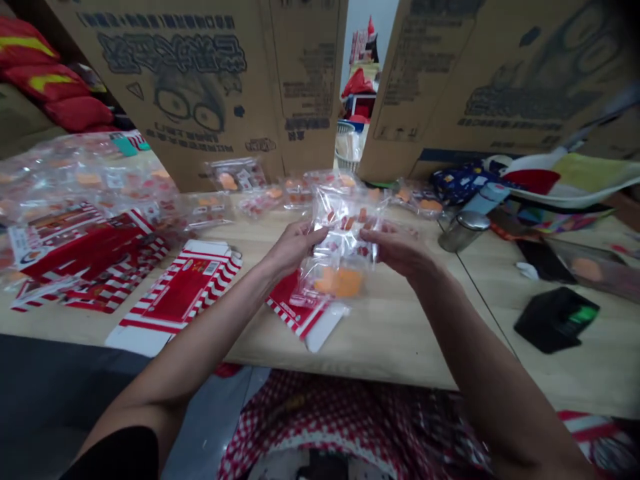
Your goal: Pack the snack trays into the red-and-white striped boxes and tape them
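Between my two hands a clear plastic packet (345, 220) with small red and orange pieces is stretched out above the table. My left hand (296, 245) pinches its left side, thumb on top. On the opposite side my right hand (395, 245) grips it the same way. Just below lies another clear packet with an orange piece (340, 281), partly over a flat red and white box (300, 307). Nearer my left forearm rests a flattened red box with striped edges (183, 287).
Many clear packets (90, 173) and red striped boxes (90, 247) pile up at the left. Tall cardboard cartons (215, 87) stand behind the table. To the right are a metal-lidded jar (464, 230), a black tape dispenser (555, 320) and a white basket (585, 193).
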`<action>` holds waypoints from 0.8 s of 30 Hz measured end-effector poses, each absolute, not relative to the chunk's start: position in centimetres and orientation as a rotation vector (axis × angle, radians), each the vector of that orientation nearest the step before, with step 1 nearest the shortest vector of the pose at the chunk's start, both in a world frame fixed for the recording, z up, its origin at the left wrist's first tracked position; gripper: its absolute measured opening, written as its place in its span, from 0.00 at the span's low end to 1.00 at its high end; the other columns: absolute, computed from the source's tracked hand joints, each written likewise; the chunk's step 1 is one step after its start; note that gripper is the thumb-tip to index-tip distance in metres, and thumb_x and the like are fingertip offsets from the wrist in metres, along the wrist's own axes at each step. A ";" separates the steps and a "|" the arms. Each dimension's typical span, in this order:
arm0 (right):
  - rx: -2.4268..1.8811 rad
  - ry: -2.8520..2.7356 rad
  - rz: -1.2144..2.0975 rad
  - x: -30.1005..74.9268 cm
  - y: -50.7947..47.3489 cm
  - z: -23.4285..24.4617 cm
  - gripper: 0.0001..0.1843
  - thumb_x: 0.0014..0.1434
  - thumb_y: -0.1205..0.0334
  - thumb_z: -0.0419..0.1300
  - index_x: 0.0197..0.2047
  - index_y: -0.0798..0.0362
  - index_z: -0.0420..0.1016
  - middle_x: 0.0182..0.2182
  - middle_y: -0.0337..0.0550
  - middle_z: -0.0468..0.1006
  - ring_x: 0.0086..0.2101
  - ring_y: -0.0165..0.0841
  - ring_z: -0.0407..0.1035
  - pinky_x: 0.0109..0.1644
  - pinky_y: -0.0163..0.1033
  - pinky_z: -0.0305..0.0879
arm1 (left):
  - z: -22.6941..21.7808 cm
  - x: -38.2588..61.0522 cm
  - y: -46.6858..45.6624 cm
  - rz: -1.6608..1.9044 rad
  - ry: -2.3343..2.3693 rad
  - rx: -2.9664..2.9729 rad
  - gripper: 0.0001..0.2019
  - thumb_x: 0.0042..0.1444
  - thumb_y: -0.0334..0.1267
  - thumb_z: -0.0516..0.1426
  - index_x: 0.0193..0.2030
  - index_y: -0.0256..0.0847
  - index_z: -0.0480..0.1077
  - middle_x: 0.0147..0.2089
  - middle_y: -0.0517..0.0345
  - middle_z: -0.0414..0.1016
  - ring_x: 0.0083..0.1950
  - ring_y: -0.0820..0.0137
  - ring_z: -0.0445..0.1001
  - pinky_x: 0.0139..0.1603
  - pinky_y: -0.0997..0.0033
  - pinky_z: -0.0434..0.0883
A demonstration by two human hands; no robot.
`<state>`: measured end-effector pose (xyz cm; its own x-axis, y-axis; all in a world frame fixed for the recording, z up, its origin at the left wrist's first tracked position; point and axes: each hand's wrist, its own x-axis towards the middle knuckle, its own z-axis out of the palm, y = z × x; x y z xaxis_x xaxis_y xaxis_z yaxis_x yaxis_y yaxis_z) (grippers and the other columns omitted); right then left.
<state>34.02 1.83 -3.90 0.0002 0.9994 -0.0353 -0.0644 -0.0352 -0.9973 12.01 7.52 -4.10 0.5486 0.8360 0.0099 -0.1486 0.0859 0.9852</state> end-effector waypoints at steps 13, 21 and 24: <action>-1.190 -0.652 0.525 40.6 -7.2 -2.1 0.15 0.47 0.65 0.74 0.38 0.56 0.78 0.32 0.42 0.77 0.23 0.27 0.69 0.16 0.29 0.60 | -8.6 14.9 3.2 -0.364 0.895 2.697 0.20 0.43 0.38 0.67 0.45 0.36 0.78 0.54 0.38 0.76 0.58 0.46 0.72 0.60 0.50 0.66; -0.856 -0.525 0.608 35.3 -8.6 -1.4 0.14 0.46 0.66 0.74 0.37 0.55 0.79 0.31 0.38 0.80 0.25 0.28 0.74 0.16 0.27 0.69 | -6.5 16.0 7.9 -0.104 1.288 2.448 0.16 0.56 0.40 0.56 0.48 0.33 0.76 0.49 0.37 0.80 0.51 0.50 0.78 0.51 0.58 0.72; -0.770 -0.512 0.626 34.4 -7.5 -1.3 0.14 0.47 0.65 0.74 0.37 0.55 0.78 0.30 0.37 0.81 0.24 0.29 0.75 0.19 0.30 0.74 | -4.3 15.0 7.8 0.149 1.243 2.309 0.17 0.60 0.42 0.51 0.47 0.35 0.75 0.49 0.42 0.80 0.51 0.54 0.77 0.52 0.60 0.71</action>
<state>34.43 -7.49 -1.30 0.7059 0.6810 0.1950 -0.3264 0.5570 -0.7637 15.01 7.84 -4.34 0.5750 0.8060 -0.1403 0.7502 -0.4511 0.4834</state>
